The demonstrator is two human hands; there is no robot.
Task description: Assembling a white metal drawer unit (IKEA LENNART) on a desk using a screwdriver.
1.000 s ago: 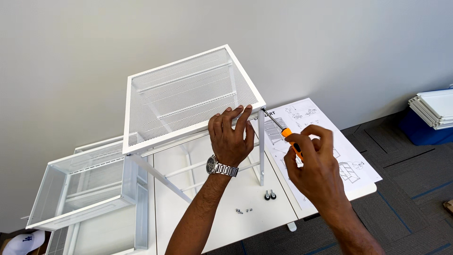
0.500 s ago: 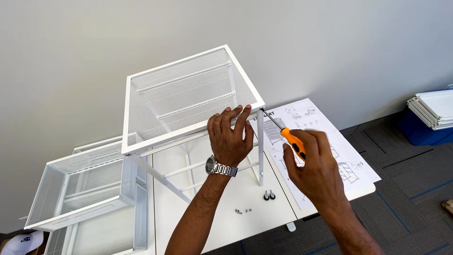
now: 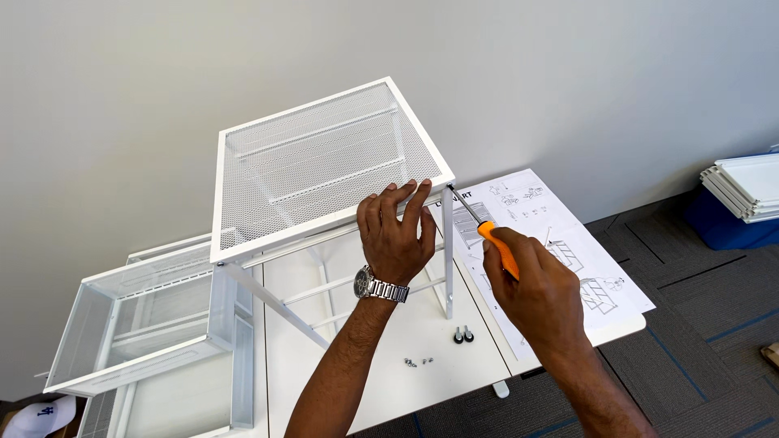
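Left hand [image 3: 396, 235] lies spread over the near rim of the white mesh basket [image 3: 316, 166], fingers curled onto its perforated metal top and palm against the frame, a steel link watch [image 3: 380, 286] on the wrist. Right hand [image 3: 537, 285] is closed around the orange handle of a screwdriver [image 3: 480, 227], whose thin metal shaft meets the basket's near right corner, above a square white leg [image 3: 448, 251]. The basket frame stands on a smooth white table [image 3: 389, 389]. Near the table's front edge lie 2 small black-based fittings [image 3: 462, 334] and a few tiny screws [image 3: 417, 362]. A printed instruction sheet [image 3: 560, 243] covers the right edge; a 2nd mesh basket [image 3: 134, 320] sits at the left.
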